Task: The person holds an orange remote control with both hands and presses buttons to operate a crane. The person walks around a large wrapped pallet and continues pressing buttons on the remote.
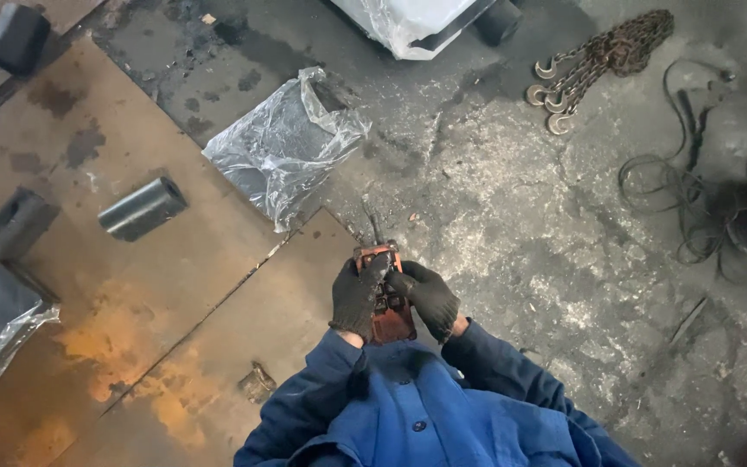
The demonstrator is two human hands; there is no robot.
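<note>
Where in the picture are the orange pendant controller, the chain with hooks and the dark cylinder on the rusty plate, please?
orange pendant controller (390, 318), head view, on its lower face between the gloved hands.
chain with hooks (603, 54), head view, on the bunched links above the hooks.
dark cylinder (142, 208), head view, on the middle of its side.

Bare concrete floor (512, 233) lies open ahead of the hands (395, 298). A crumpled plastic sheet (283, 143) blocks forward-left; the hooked chain (594, 60) and tangled cable (685, 190) crowd the far right.

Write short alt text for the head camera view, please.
Two dark-gloved hands, left hand and right hand, hold an orange control box above rusty steel plates. A chain with hooks lies on the concrete floor.
</note>
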